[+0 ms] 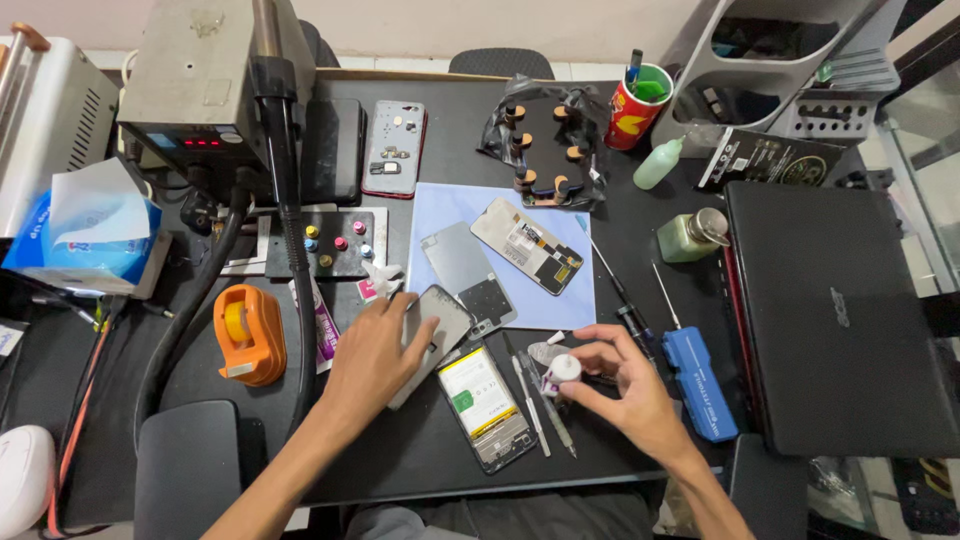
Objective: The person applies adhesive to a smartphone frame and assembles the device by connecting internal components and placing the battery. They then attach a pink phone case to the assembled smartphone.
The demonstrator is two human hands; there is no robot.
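Left hand (372,360) lies flat on a grey phone panel (432,335), fingers spread, pressing it to the black desk (400,450); no pinch, just palm and fingers on top. Right hand (618,385) pinches a small white roll (565,368) between thumb and fingertips, held just above the desk near its front edge.

Between the 2 hands: opened phone (487,405) lying face-down, yellow-and-white battery showing. Tweezers (530,400) lie just right of it, beside the right hand.

Behind the hands, a light blue mat (440,210) carries a display assembly (527,245) and a grey back plate (467,272). Blue tool case (700,385) sits just right of the right hand, 2 screwdrivers (625,300) near it. Closed black laptop (835,320) at far right. Orange tape dispenser (248,335) left of the left arm, black hose (190,320) running past it.
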